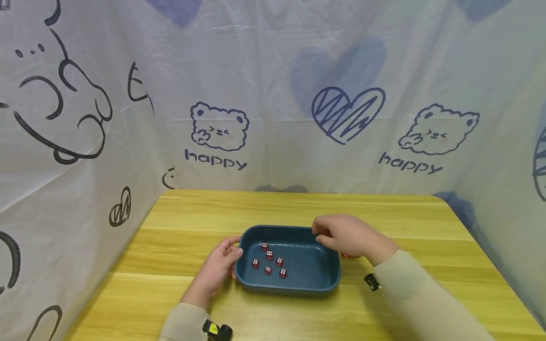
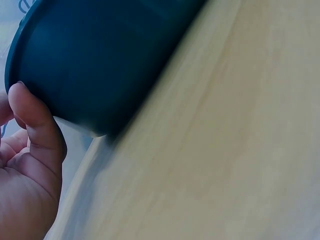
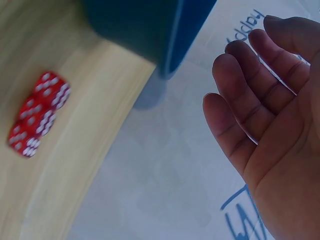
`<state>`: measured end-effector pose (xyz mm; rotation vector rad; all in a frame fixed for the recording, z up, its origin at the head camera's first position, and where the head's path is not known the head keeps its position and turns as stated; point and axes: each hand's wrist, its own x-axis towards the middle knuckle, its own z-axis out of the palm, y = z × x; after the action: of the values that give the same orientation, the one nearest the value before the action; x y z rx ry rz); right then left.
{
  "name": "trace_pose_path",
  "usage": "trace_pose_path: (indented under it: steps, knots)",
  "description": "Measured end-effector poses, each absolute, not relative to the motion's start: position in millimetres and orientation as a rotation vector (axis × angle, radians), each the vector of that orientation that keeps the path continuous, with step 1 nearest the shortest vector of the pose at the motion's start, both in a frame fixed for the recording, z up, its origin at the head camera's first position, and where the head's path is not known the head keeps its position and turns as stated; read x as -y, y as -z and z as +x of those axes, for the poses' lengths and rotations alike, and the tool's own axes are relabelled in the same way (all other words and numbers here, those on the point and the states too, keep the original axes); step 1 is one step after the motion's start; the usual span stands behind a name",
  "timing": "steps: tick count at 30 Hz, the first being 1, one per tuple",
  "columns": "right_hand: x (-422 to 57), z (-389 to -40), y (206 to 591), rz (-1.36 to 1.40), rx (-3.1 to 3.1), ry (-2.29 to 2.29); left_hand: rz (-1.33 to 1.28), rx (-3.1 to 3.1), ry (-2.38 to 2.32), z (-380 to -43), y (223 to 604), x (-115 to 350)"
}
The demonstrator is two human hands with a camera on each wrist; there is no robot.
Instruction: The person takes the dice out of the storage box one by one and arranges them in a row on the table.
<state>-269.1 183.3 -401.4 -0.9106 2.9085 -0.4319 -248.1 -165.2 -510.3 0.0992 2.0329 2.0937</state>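
Note:
A dark blue rectangular tray (image 1: 304, 270) stands on the table, with several small red dice (image 1: 269, 255) scattered in its left half. My left hand (image 1: 217, 267) grips the tray's left end, thumb at the rim; the left wrist view shows the thumb (image 2: 32, 115) against the wall. Over the tray's back right corner hangs my right hand (image 1: 347, 234). In the right wrist view its fingers (image 3: 240, 85) are loosely bent and the palm holds nothing. Three red dice (image 3: 39, 115) sit in a touching row on the table beside the tray, partly hidden by the right hand in the head view.
The pale wooden table (image 1: 179, 246) reaches back to a white cloth (image 1: 273, 142) printed with hearts, bears and lettering. Cloth also hangs along the left and right sides. Small black cameras (image 1: 372, 282) are worn at both wrists.

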Motion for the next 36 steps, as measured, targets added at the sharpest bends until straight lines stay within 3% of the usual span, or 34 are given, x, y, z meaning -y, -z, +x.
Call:
trace_pose_path:
  steps: [17,36]
  knots:
    - [-130.9,-280.1,399.3,-1.028,-2.857,0.311,0.093,-2.032,-2.105,-247.9,512.7,164.5]
    - [-78.3,-304.6,433.5,-1.024,-2.701,0.26,0.105,-2.037,-2.103,-249.3,513.0,166.5]
